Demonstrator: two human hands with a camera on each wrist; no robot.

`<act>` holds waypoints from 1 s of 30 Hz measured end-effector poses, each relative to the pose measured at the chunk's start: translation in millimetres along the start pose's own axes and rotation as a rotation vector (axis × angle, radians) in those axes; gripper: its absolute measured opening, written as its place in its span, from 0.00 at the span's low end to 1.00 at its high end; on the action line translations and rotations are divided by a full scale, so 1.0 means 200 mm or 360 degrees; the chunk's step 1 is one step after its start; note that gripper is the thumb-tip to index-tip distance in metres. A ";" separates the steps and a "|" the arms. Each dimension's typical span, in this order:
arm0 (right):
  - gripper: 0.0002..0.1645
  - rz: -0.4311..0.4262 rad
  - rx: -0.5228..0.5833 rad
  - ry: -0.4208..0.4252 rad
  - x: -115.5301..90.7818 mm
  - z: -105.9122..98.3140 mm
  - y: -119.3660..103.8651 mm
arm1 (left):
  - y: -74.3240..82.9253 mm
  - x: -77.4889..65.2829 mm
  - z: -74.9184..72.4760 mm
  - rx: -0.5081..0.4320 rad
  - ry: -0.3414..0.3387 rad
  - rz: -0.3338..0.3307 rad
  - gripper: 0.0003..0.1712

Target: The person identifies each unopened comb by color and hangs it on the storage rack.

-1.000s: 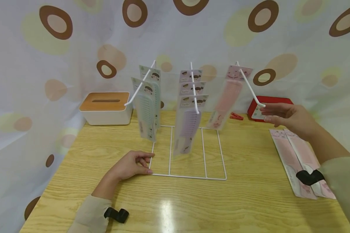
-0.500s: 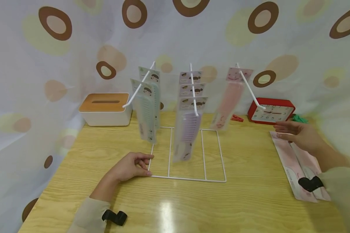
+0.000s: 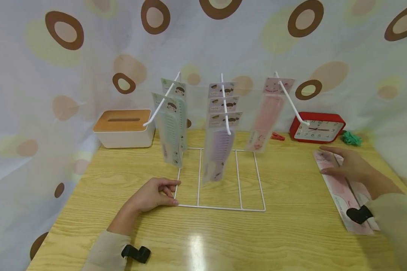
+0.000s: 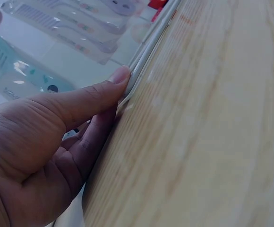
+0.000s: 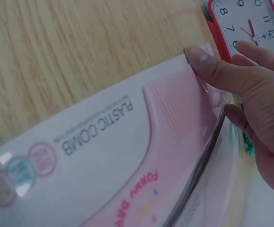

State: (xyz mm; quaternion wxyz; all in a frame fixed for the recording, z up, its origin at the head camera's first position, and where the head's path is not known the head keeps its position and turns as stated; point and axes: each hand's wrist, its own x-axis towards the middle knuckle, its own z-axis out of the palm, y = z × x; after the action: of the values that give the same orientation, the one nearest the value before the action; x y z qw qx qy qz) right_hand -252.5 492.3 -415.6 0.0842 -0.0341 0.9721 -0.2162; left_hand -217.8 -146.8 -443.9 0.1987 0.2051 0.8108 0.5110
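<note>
My left hand [image 3: 156, 195] pinches the near left corner of a white wire display rack [image 3: 220, 208]; in the left wrist view the thumb [image 4: 120, 75] presses the wire. Two teal comb packs [image 3: 169, 130] hang on the rack's left prong, three purple comb packs [image 3: 220, 146] on the middle one. From the right prong hangs a single pink comb pack [image 3: 265, 113]. At right, my right hand [image 3: 352, 168] grips the top end of a pink packaged comb [image 5: 175, 104], thumb at one edge and fingers at the other. A second pink pack [image 3: 362, 191] lies beside it, partly covered.
A tissue box [image 3: 123, 130] with a wooden lid stands at the back left. Behind my right hand are a red clock [image 3: 317, 128] and a green crumpled bundle [image 3: 351, 139]. A red clothespin [image 3: 277, 136] lies near the rack's back right.
My right hand has moved from the right prong's tip down and right onto the pink packs, uncovering the clock, and now grips one pack. The left hand stays on the rack's corner.
</note>
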 end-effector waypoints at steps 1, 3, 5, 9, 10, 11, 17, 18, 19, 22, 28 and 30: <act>0.61 -0.0029 -0.0012 0.0013 0.01 0.01 -0.01 | 0.00 0.00 0.00 0.0004 0.0003 0.0001 0.37; 0.60 -0.0075 -0.0010 0.0011 0.02 0.03 -0.02 | 0.00 0.00 0.00 0.0005 0.0003 0.0005 0.37; 0.60 -0.0079 -0.0030 0.0002 0.03 0.06 -0.04 | 0.00 -0.01 0.00 0.0007 0.0006 0.0007 0.37; 0.58 -0.0102 -0.0037 0.0035 0.05 0.09 -0.07 | 0.00 -0.01 0.00 0.0012 0.0006 0.0007 0.37; 0.56 -0.0085 -0.0004 0.0079 0.05 0.10 -0.08 | 0.00 -0.01 0.00 0.0016 0.0009 0.0008 0.37; 0.54 -0.0074 0.0028 0.0136 0.06 0.11 -0.08 | 0.00 -0.01 0.00 0.0020 0.0012 0.0009 0.37; 0.37 0.0036 0.0434 0.0475 0.03 0.18 -0.09 | 0.00 -0.01 0.00 0.0003 0.0011 0.0009 0.37; 0.36 0.0066 0.0525 0.0507 0.02 0.19 -0.10 | 0.00 -0.01 0.00 -0.0003 0.0009 0.0010 0.37; 0.35 0.0099 0.0603 0.0541 0.01 0.19 -0.11 | 0.01 -0.01 0.00 -0.0007 0.0008 0.0010 0.37; 0.27 0.0173 0.0963 0.0640 -0.04 0.16 -0.16 | 0.01 -0.01 0.00 -0.0018 0.0011 0.0018 0.37; 0.20 -0.0006 0.1781 0.0762 -0.17 0.04 -0.30 | 0.00 0.00 0.01 -0.0022 0.0017 0.0012 0.36; 0.22 -0.0042 0.1824 0.0800 -0.21 -0.01 -0.36 | 0.00 0.00 0.01 -0.0027 0.0018 0.0010 0.36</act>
State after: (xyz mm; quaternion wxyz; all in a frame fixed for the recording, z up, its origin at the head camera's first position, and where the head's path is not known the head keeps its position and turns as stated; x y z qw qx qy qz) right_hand -209.1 432.3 -376.3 -0.1449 0.0564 0.6912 -0.7057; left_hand -216.5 -146.1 -443.7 0.1943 0.2030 0.8069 0.5196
